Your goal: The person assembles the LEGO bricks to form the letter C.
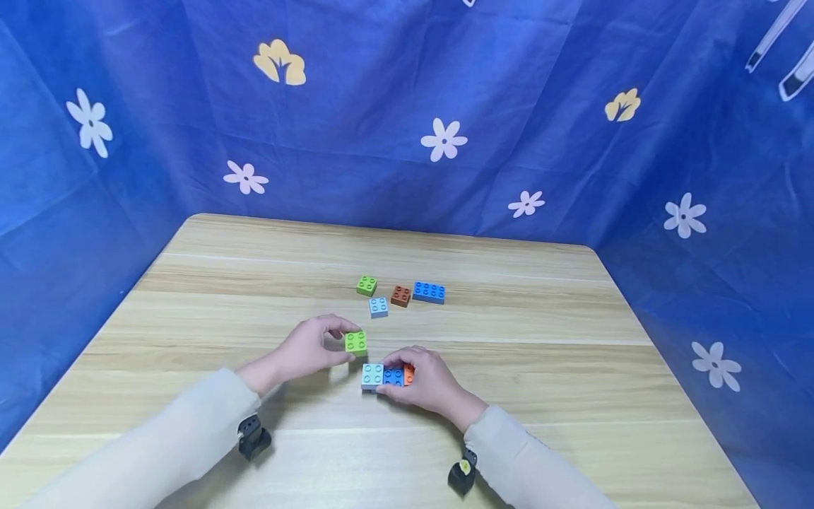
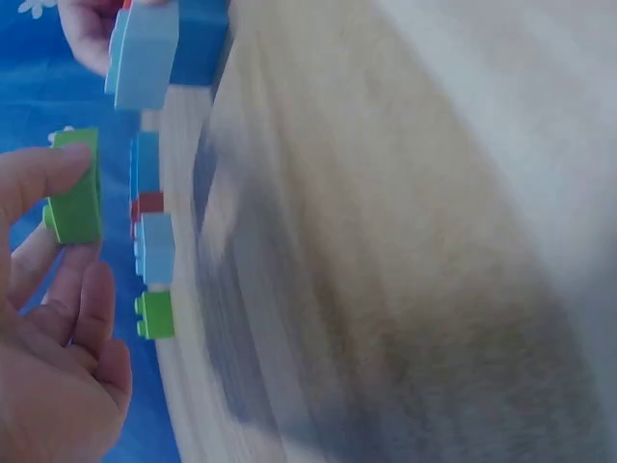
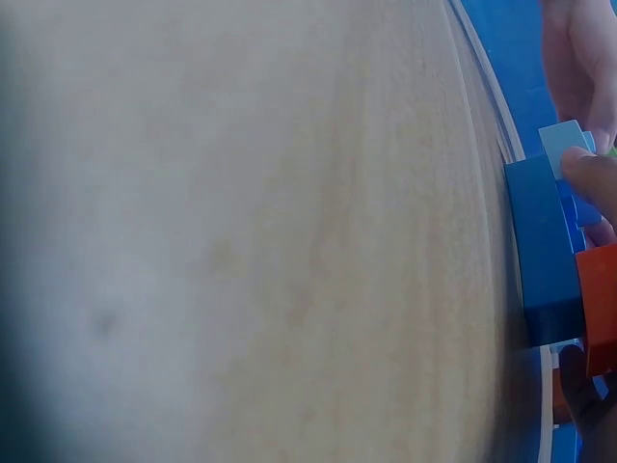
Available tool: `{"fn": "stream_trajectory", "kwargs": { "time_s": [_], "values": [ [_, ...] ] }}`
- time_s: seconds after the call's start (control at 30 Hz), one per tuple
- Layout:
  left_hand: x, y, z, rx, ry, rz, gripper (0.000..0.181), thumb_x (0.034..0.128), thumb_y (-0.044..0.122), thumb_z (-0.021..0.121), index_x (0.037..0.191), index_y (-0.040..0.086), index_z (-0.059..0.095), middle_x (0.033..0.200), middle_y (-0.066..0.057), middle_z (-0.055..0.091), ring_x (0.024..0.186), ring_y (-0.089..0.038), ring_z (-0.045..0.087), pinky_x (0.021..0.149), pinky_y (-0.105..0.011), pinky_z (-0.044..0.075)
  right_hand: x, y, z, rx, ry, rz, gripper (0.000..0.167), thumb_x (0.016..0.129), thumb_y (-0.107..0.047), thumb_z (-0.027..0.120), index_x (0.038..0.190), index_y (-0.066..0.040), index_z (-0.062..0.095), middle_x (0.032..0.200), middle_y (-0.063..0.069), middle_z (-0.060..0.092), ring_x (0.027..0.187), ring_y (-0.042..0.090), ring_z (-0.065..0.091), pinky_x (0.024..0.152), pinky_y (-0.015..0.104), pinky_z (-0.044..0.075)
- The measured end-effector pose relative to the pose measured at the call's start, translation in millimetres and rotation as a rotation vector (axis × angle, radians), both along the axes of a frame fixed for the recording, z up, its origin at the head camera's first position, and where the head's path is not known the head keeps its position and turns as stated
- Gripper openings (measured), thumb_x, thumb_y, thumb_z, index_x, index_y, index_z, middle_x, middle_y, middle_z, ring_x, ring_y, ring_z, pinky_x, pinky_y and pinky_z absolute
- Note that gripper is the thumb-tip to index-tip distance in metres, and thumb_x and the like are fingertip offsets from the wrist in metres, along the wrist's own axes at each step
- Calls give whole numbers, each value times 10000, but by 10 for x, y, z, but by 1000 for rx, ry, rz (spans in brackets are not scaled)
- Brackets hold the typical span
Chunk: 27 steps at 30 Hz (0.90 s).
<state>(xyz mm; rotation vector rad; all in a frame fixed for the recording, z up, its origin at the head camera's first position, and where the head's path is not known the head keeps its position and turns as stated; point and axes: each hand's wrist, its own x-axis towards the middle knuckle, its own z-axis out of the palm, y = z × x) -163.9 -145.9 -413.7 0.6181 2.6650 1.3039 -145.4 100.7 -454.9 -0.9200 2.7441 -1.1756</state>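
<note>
My left hand [image 1: 311,345] pinches a lime-green building brick [image 1: 356,343] between thumb and fingers, its studs facing up in the head view. Just to the right, my right hand [image 1: 431,382] grips a small joined build. A long blue brick [image 3: 540,251] forms its base. On the base's left end sits a light blue brick [image 1: 372,375], and an orange brick [image 3: 600,304] is on the other end, partly covered by fingers. Bare blue studs show between those two. The green brick [image 2: 77,198] is apart from the build.
Behind the hands lie loose bricks on the wooden table [image 1: 540,339]: a green one [image 1: 367,285], a light blue one [image 1: 378,307], a brown one [image 1: 400,295] and a long blue one [image 1: 429,292]. A blue patterned cloth [image 1: 381,106] surrounds the table's back and sides.
</note>
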Motion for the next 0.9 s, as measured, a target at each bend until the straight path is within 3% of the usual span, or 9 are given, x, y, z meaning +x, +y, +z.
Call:
{"fn": "stream_trajectory", "kwargs": {
  "time_s": [0.4,0.9],
  "values": [
    [161,87,-2,14,23,-103,406,724,86,794,1107,75,660,1066,6,651,932,-193,572,866,-468,467,1,-5,2,-4,7,2,400,738,-340,821,1057,-134,694,1002,-82,667,942,48,584,857,232,468],
    [238,223,4,-13,103,-162,381,700,91,804,1062,97,683,998,64,647,915,-205,577,842,-450,461,-2,-3,-9,-20,23,11,408,737,-349,821,1047,-117,693,989,-74,668,920,43,584,832,217,477]
  ]
}}
